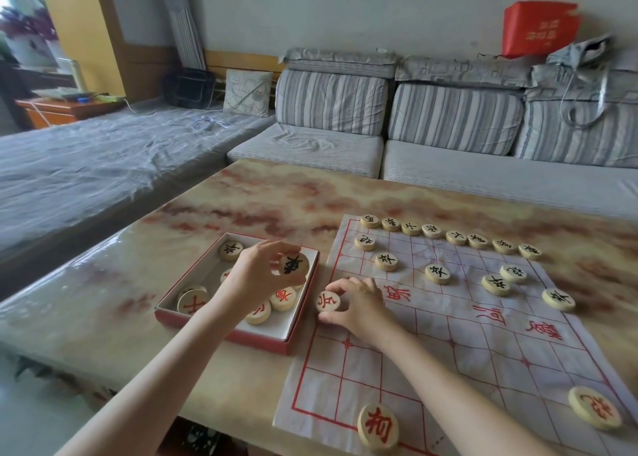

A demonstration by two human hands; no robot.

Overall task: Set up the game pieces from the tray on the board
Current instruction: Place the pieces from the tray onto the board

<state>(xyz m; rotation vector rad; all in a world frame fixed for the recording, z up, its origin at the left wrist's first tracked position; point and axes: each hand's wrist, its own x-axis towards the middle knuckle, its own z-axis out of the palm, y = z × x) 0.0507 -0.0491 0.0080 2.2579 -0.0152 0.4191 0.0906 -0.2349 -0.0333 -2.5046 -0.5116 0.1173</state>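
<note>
A red-sided tray (299,321) with several wooden discs lies on the table, left of the white paper board (483,345) with red grid lines. My left hand (257,277) is raised over the tray and pinches a disc with a black character (293,264). My right hand (359,305) rests at the board's left edge and grips a disc with a red character (328,301). Black-character discs (436,273) stand in rows along the board's far side. Two red-character discs (378,428) (594,408) sit at the near edge.
The marbled table (241,193) stretches beyond the board and tray. A striped grey sofa (448,151) stands behind it, and a grey covered bed (86,165) lies to the left. The table's near edge runs just under my forearms.
</note>
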